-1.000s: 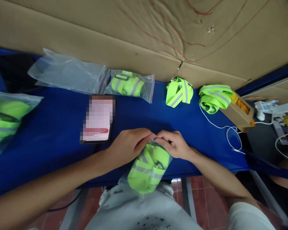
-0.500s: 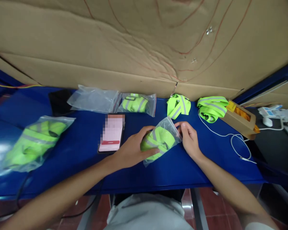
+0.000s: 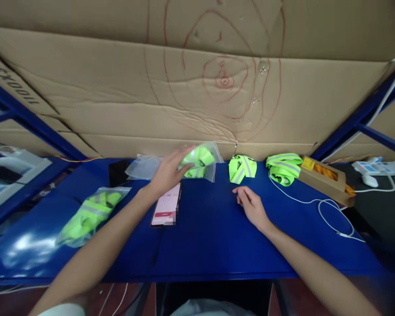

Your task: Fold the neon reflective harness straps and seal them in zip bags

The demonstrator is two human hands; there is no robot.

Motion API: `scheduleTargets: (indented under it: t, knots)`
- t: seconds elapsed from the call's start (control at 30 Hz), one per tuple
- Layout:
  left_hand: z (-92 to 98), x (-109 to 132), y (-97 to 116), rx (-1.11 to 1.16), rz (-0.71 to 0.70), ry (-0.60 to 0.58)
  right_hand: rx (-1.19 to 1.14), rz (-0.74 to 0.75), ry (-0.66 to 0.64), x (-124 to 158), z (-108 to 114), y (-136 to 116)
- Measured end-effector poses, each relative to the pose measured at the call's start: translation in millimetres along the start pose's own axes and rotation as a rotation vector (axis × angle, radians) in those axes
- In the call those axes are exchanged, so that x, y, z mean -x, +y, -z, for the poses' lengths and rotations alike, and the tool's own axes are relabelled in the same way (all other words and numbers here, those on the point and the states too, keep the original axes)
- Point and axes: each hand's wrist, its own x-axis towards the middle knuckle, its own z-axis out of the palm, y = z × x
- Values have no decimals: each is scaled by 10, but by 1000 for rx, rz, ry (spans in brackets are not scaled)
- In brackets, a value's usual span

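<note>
My left hand [image 3: 169, 170] is closed around a clear zip bag holding a rolled neon-yellow reflective strap [image 3: 202, 156], at the back of the blue table. Another bagged strap [image 3: 197, 172] lies beneath or just in front of it, partly covered. My right hand [image 3: 252, 206] rests on the table with its fingers curled in and nothing visible in them. Beyond it lie two unbagged strap bundles, a small folded one [image 3: 242, 169] and a larger coil [image 3: 284, 167]. A further bagged strap [image 3: 90, 215] lies on the left, near my left forearm.
A phone [image 3: 166, 208] lies below my left wrist. Flat clear bags [image 3: 143, 167] and a black item [image 3: 117, 172] are behind it. To the right are a cardboard box [image 3: 327, 180] with orange contents and a white cable [image 3: 335, 215]. A cardboard wall [image 3: 118, 87] stands behind.
My left hand has carried the bagged strap back and left, to the other bagged strap. My right hand has let go of the bag and stays near the table's middle. The view has tilted up.
</note>
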Motion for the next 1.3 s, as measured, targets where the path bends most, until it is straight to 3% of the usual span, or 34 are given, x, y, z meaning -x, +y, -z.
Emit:
scheduleTargets:
  t: [0.07,0.13,0.23,0.3,0.4,0.6,0.7,0.9,1.03,1.2,1.3]
  knots:
    - [-20,-112,-133,73,85,-22,38,13,-26,3,-4,-2]
    - [-49,-190,-248,123,138,-115,74,22,-66,4,-7,-3]
    - [-77,-275,-378,134,106,-327,121,26,-126,9,-15,-1]
    - [-76,-333,-426,93,73,-394,149,26,-157,19,-25,-1]
    - [-56,-442,-446,-4,53,-370,184,38,-200,45,-40,-9]
    - [4,-554,-425,-210,108,-213,254,73,-263,82,-47,-51]
    - [132,-442,-487,-276,137,-203,289,98,-290,92,-44,-70]
    - [410,-21,-873,-388,303,-341,357,169,-340,128,-44,-96]
    - [270,189,-931,-467,423,-358,391,215,-358,130,-53,-87]
    - [-25,175,-879,-477,522,-393,434,239,-371,94,-45,-70]
    - [29,101,-947,-462,615,-364,450,254,-391,81,-26,-79]
